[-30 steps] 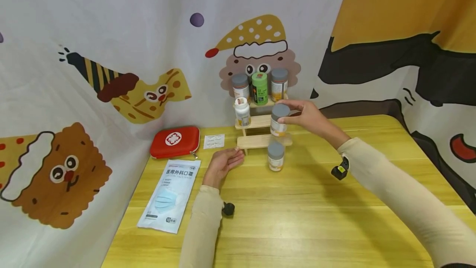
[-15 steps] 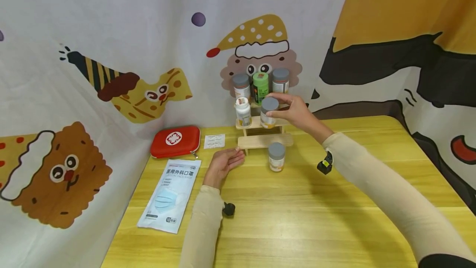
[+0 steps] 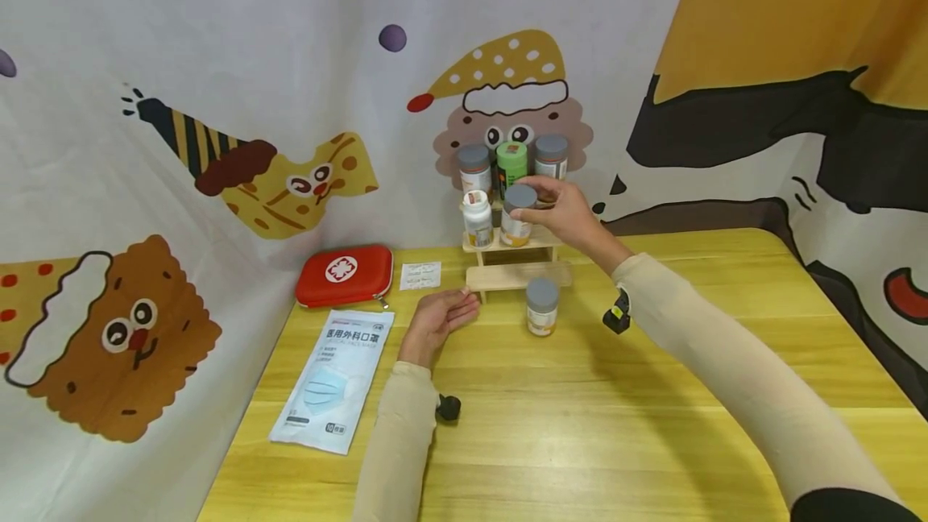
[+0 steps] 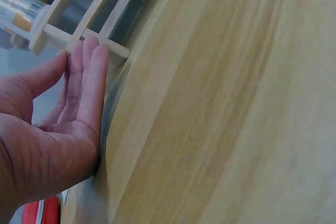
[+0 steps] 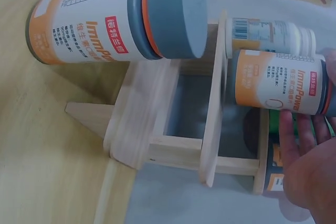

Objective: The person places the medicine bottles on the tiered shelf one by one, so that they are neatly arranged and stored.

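Note:
My right hand (image 3: 573, 220) pinches a grey-capped supplement bottle (image 3: 516, 228) by its cap. The bottle is upright at the middle step of a small wooden tiered stand (image 3: 500, 276), beside a white pill bottle (image 3: 477, 221). In the right wrist view the held bottle (image 5: 275, 80) shows an orange and white label, its base close over the step. My left hand (image 3: 440, 321) lies with extended fingers against the stand's lower left side; the left wrist view shows its fingertips (image 4: 90, 43) right at the wooden leg. Another grey-capped bottle (image 3: 542, 308) stands on the table before the stand.
The top step bears a green bottle (image 3: 512, 155) between two grey-capped bottles. Left of the stand lie a paper slip (image 3: 420, 275), a red zipped first-aid case (image 3: 344, 275) and a face mask packet (image 3: 333, 381). A printed curtain (image 3: 304, 39) hangs behind the table.
My right hand has carried the grey-capped bottle leftward, from the stand's right side to close beside the white pill bottle. The left hand has stayed against the stand.

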A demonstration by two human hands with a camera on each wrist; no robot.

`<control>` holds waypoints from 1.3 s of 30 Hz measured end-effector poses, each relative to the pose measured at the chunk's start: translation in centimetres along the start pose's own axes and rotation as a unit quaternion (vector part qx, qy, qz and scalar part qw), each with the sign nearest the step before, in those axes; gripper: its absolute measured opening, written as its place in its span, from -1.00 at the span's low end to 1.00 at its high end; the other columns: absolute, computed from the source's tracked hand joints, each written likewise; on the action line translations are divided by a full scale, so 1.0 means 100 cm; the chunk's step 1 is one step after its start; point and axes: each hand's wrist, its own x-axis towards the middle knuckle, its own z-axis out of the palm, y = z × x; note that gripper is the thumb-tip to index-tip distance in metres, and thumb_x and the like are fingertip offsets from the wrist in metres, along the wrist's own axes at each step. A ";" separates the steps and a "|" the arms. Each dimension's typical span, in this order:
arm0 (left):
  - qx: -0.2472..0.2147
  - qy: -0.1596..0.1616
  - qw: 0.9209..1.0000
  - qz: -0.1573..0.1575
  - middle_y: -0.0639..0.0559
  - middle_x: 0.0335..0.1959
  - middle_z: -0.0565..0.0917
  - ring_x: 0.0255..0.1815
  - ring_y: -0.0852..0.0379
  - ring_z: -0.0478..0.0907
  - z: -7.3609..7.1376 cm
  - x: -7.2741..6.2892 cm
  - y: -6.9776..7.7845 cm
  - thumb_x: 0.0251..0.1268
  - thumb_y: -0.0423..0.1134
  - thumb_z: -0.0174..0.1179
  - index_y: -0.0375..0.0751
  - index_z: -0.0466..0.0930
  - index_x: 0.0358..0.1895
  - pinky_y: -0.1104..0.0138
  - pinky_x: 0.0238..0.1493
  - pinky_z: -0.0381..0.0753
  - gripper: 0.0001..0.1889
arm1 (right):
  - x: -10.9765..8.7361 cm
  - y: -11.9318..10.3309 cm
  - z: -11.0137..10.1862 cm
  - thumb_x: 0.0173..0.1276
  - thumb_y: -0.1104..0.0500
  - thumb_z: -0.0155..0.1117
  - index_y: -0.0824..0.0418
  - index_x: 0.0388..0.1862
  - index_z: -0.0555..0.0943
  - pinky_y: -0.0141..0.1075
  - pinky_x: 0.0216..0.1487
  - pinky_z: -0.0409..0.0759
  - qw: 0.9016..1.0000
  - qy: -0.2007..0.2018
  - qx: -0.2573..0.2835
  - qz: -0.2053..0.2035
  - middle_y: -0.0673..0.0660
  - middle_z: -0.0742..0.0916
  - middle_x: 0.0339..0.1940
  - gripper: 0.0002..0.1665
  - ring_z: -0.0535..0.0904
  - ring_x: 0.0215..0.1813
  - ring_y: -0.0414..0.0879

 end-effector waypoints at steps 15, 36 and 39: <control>-0.011 0.001 1.000 -0.004 -0.17 -0.15 0.85 -0.10 0.00 0.85 0.002 0.001 0.002 0.54 -0.37 0.25 -0.51 0.60 0.23 0.14 0.12 0.87 -0.67 | 0.004 -0.001 0.014 0.28 0.03 0.65 0.14 0.36 0.58 0.01 0.27 0.75 0.997 0.035 -0.069 -0.010 0.16 0.72 0.24 -0.28 0.68 0.24 0.10; -0.015 0.003 1.000 -0.002 -0.15 -0.19 0.85 -0.13 0.01 0.85 0.003 -0.001 0.001 0.54 -0.39 0.25 -0.53 0.60 0.22 0.09 0.17 0.84 -0.67 | -0.002 0.008 0.026 0.24 0.04 0.68 0.23 0.34 0.44 0.07 0.32 0.71 0.986 0.078 -0.141 -0.038 0.27 0.68 0.26 -0.18 0.70 0.22 0.19; -0.012 0.005 1.000 0.000 -0.14 -0.20 0.85 -0.14 0.02 0.85 0.002 0.000 0.002 0.54 -0.39 0.24 -0.55 0.58 0.24 0.10 0.15 0.85 -0.66 | 0.000 0.009 0.028 0.24 0.06 0.68 0.25 0.34 0.44 0.05 0.33 0.72 0.984 0.080 -0.150 -0.047 0.29 0.68 0.27 -0.18 0.71 0.21 0.19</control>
